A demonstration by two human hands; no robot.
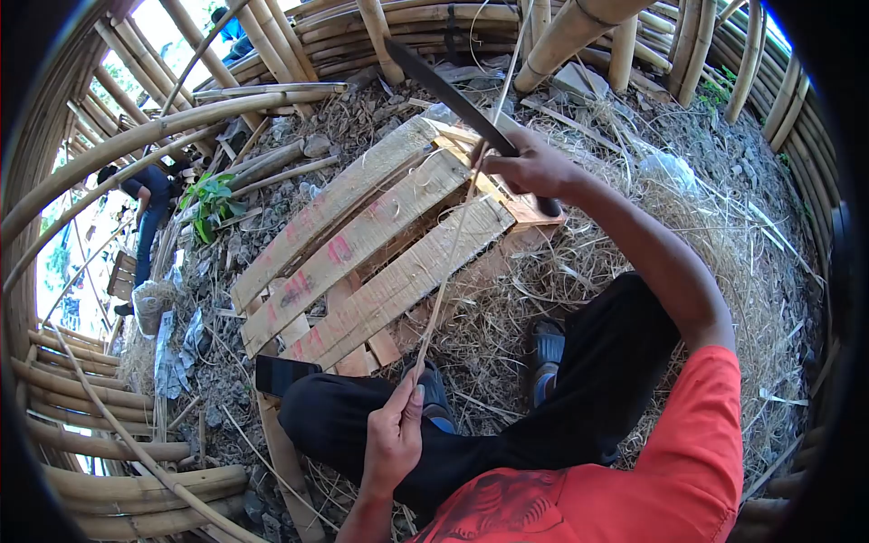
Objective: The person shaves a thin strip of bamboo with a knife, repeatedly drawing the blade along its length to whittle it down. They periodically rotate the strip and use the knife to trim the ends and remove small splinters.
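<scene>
A: What has the right hand point(534, 167) got?

B: A long knife point(453, 95). The fingers are wrapped tight round its handle, and the dark curved blade points up and away, toward the bamboo poles point(579, 32) at the top of the view.

A: And the left hand point(394, 439)?

B: Low down, just in front of the knee. Its thumb and fingers are pinched together on the lower end of a thin bamboo strip point(448, 271).

A: Where does that strip run?

B: Straight up from the left hand, across the wooden pallet point(362, 244), to the right hand, where it meets the blade. Past that it carries on as a fine sliver toward the poles.

A: What's around the person?

B: They sit with black trousers and a red shirt, sandals point(548, 348) on dry straw point(724, 244). A phone point(285, 373) lies at the pallet's near edge, beside the left knee. Curved bamboo walls ring the spot, and another person point(149, 204) in blue stands outside on the left
</scene>
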